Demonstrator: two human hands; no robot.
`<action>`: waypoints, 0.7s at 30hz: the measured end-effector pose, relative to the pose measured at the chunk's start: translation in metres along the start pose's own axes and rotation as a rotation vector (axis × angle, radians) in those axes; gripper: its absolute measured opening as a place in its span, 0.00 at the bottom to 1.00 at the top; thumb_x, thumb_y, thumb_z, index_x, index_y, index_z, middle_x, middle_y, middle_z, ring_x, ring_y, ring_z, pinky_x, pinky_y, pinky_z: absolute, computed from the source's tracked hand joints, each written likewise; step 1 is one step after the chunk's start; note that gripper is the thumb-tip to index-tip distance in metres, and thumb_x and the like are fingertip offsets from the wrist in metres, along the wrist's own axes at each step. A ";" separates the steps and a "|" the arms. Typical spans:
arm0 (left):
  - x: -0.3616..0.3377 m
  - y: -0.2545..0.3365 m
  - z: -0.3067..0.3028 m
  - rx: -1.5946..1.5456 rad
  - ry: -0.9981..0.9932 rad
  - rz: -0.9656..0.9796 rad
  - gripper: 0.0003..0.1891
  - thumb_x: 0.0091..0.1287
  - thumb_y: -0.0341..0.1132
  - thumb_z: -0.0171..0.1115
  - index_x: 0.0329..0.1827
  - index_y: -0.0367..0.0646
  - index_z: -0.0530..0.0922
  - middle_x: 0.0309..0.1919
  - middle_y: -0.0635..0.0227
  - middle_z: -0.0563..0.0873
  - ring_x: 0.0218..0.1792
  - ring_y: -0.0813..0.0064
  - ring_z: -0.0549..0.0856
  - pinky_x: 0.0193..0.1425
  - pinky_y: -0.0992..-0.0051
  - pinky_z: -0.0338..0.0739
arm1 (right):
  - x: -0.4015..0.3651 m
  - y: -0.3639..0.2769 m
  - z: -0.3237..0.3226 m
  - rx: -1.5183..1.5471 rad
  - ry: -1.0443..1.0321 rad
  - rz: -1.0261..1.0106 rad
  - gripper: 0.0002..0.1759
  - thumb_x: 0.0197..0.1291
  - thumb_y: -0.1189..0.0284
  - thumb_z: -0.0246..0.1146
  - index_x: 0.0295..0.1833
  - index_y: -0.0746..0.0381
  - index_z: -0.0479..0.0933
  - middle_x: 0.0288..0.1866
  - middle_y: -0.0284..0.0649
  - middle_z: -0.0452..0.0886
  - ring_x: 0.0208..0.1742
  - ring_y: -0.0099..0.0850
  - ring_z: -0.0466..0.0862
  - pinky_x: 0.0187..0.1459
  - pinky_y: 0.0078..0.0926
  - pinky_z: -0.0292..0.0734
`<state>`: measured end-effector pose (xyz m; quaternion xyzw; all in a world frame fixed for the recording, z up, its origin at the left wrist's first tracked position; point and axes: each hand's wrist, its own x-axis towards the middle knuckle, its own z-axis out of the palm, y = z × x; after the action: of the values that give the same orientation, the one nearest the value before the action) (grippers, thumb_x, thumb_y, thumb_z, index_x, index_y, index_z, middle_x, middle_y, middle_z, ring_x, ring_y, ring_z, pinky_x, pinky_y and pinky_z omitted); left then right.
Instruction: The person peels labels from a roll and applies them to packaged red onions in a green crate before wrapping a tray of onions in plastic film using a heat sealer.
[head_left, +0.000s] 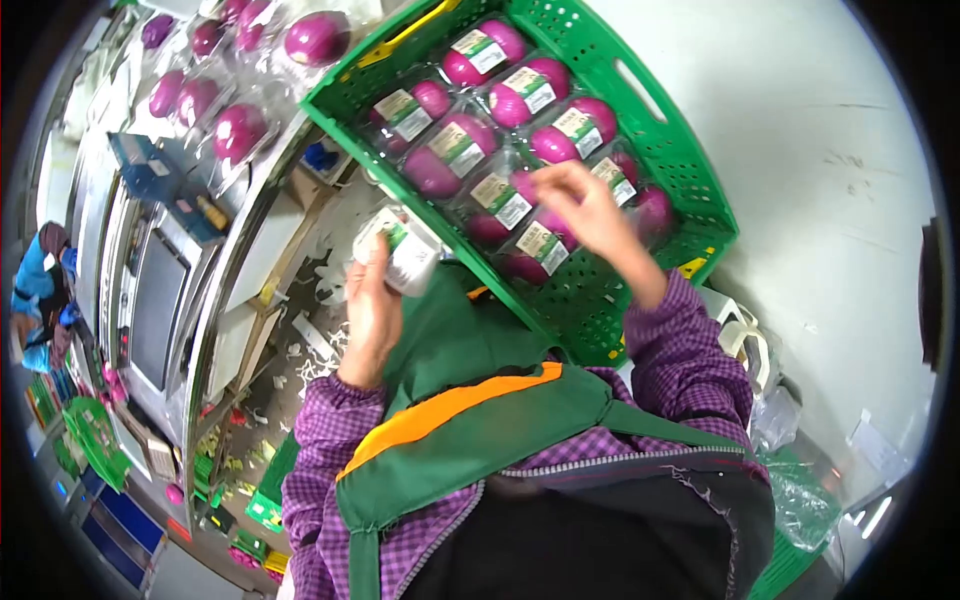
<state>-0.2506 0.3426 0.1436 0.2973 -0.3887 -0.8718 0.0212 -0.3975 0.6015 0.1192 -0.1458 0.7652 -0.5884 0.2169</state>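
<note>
In my left hand (370, 305) is a roll of labels (408, 255), white with green print, gripped with the thumb across its face. My right hand (590, 215) hovers over the green crate (690, 165), its fingers loosely bent and slightly apart, slightly blurred. Nothing shows between those fingers. Under and around them lie several clear packs of red onions (455, 155), set in rows. White and green labels (542, 246) are stuck on most of the packs. The pack at the crate's right end (655, 212) is partly blurred and shows no label.
Unlabelled packs of red onions (238, 132) lie on the steel worktop at upper left. A blue device (165, 180) stands beside them. White paper scraps (318, 340) litter the floor. Another person (42, 295) is at far left. Clear plastic wrap (800, 495) lies at lower right.
</note>
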 end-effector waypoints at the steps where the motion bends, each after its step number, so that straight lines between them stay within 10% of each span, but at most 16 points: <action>1: -0.002 0.001 0.008 0.029 -0.038 0.014 0.17 0.76 0.40 0.49 0.60 0.39 0.75 0.54 0.68 0.82 0.53 0.77 0.81 0.58 0.74 0.75 | -0.004 -0.033 0.027 0.087 -0.116 0.025 0.13 0.60 0.72 0.66 0.49 0.63 0.76 0.42 0.35 0.82 0.43 0.24 0.82 0.46 0.26 0.77; 10: 0.003 0.022 0.008 -0.176 0.113 -0.124 0.17 0.75 0.43 0.51 0.56 0.42 0.78 0.47 0.67 0.84 0.46 0.72 0.84 0.52 0.71 0.78 | -0.022 -0.077 0.087 0.054 -0.683 0.015 0.09 0.57 0.79 0.65 0.40 0.65 0.71 0.33 0.36 0.78 0.36 0.24 0.79 0.43 0.26 0.75; 15: 0.010 0.011 -0.009 -0.028 0.048 -0.071 0.16 0.74 0.41 0.51 0.57 0.41 0.78 0.46 0.67 0.85 0.44 0.74 0.84 0.49 0.73 0.79 | -0.026 -0.066 0.098 0.018 -0.468 -0.160 0.33 0.56 0.76 0.67 0.68 0.57 0.66 0.42 0.44 0.82 0.43 0.36 0.84 0.47 0.33 0.77; 21: 0.008 0.000 -0.004 0.111 0.064 -0.068 0.20 0.76 0.42 0.44 0.62 0.39 0.73 0.48 0.61 0.83 0.45 0.70 0.83 0.48 0.70 0.79 | -0.020 -0.054 0.113 -0.205 -0.176 -0.679 0.13 0.55 0.74 0.65 0.48 0.60 0.79 0.37 0.42 0.81 0.38 0.42 0.81 0.41 0.38 0.77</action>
<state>-0.2553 0.3378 0.1376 0.3387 -0.4253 -0.8392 -0.0125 -0.3247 0.5019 0.1505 -0.4622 0.7066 -0.5325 0.0585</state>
